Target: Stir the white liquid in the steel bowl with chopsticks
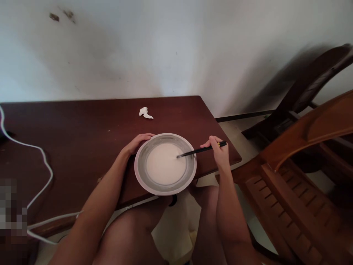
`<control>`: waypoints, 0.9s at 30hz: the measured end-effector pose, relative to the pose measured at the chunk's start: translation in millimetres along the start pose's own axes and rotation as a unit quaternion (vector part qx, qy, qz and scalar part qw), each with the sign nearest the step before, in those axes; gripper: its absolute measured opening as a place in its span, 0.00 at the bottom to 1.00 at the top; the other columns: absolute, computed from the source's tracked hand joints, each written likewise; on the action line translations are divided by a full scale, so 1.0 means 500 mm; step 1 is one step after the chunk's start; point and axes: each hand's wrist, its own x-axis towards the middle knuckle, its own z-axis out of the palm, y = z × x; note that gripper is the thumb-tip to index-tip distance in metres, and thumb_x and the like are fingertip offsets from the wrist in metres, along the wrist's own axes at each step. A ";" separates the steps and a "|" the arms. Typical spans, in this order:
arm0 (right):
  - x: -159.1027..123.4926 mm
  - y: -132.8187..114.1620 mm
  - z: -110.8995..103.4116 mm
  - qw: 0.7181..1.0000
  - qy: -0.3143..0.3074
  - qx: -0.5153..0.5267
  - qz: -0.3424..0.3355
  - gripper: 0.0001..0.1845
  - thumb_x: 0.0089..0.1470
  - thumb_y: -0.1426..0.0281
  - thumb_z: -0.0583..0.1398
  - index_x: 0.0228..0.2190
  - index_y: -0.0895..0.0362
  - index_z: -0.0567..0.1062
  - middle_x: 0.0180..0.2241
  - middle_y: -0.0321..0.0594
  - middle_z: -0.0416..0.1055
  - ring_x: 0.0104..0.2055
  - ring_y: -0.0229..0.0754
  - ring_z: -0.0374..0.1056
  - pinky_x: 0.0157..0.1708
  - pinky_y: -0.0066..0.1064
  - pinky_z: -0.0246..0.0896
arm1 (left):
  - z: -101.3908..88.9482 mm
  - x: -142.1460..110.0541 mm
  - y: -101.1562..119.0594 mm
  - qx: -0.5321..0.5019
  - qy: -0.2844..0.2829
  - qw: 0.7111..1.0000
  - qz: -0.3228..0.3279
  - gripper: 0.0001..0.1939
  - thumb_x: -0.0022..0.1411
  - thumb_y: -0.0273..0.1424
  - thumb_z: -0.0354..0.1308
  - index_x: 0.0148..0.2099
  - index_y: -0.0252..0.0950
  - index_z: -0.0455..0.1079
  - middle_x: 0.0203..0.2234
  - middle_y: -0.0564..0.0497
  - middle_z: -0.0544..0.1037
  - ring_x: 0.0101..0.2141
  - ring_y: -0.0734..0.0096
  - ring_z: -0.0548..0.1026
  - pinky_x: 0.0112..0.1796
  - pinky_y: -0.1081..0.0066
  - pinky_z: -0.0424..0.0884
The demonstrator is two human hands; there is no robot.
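Note:
A wide metal bowl (pixel 141 162) with a pale rim stands at the front edge of the dark wooden table, partly over the edge. Inside it lies a smooth, milky white liquid (pixel 164 165). My left hand (pixel 138 142) holds the bowl at its far left side, fingers curved along the outside of the rim; the thumb is hidden. In my right hand (pixel 220 151) are black chopsticks (pixel 200 150) with a gold band near the top. They slant down to the left across the bowl's right rim, their tips at the liquid's surface.
A crumpled white tissue (pixel 145 113) lies behind the bowl on the table (pixel 82 147). White cables (pixel 44 154) run along the left. Close on the right stands a wooden chair (pixel 292 176), with another dark chair (pixel 289 92) behind it. A wall (pixel 171 48) backs the table.

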 end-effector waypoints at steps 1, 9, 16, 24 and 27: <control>-0.002 -0.001 0.000 1.000 -0.017 0.006 0.010 0.24 0.61 0.54 0.59 0.18 0.52 0.75 0.19 0.36 0.77 0.25 0.41 0.74 0.35 0.35 0.67 | 0.000 0.000 0.000 -0.002 0.000 1.000 -0.001 0.19 0.44 0.41 0.71 0.36 0.34 0.83 0.32 0.47 0.85 0.35 0.56 0.79 0.39 0.64 0.73; -0.011 -0.010 0.018 0.994 -0.106 -0.025 -0.008 0.15 0.58 0.57 0.64 0.23 0.51 0.79 0.29 0.38 0.82 0.35 0.44 0.76 0.41 0.36 0.67 | -0.012 0.010 -0.021 -0.009 -0.008 1.000 0.005 0.19 0.47 0.42 0.69 0.38 0.34 0.83 0.35 0.45 0.85 0.36 0.56 0.80 0.41 0.64 0.73; -0.012 -0.015 -0.005 0.988 -0.155 0.000 0.026 0.18 0.58 0.57 0.63 0.22 0.52 0.78 0.26 0.38 0.82 0.33 0.44 0.78 0.38 0.36 0.70 | -0.021 0.015 -0.027 -0.023 -0.021 0.999 0.004 0.19 0.48 0.41 0.71 0.39 0.34 0.84 0.35 0.46 0.86 0.37 0.57 0.79 0.42 0.66 0.73; 0.007 0.000 0.001 0.999 -0.032 -0.004 -0.001 0.23 0.59 0.52 0.60 0.19 0.52 0.75 0.22 0.37 0.79 0.28 0.43 0.76 0.37 0.36 0.69 | -0.017 0.014 -0.025 -0.007 -0.009 1.000 0.001 0.19 0.47 0.42 0.70 0.39 0.35 0.83 0.34 0.46 0.85 0.35 0.56 0.79 0.40 0.64 0.73; 0.001 -0.007 -0.008 0.996 -0.088 0.007 0.032 0.25 0.59 0.51 0.60 0.18 0.52 0.76 0.20 0.38 0.78 0.26 0.42 0.75 0.35 0.36 0.69 | -0.018 0.015 -0.028 -0.009 -0.013 1.000 0.003 0.19 0.48 0.41 0.70 0.39 0.35 0.83 0.35 0.46 0.85 0.36 0.56 0.79 0.41 0.65 0.73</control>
